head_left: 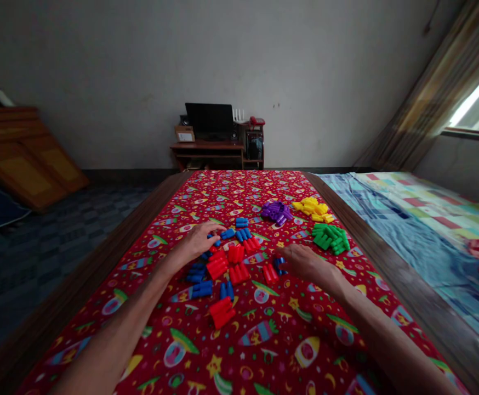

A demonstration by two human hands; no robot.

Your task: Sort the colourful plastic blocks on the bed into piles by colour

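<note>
Red blocks (228,266) and blue blocks (200,289) lie mixed in the middle of a red patterned cloth (239,351) on a table. My left hand (198,240) rests at the left of this heap, fingers curled over a blue block (214,240). My right hand (303,259) lies at the right of the heap, fingers bent over another blue block (279,265) beside a red block (269,272). Farther back sit sorted heaps: purple blocks (276,211), yellow blocks (313,209) and green blocks (330,237).
The table has a dark wooden edge (391,263). A bed with a checked sheet (424,219) stands to the right. A desk with a monitor (210,122) is at the far wall, and a wooden cabinet (26,159) leans at the left.
</note>
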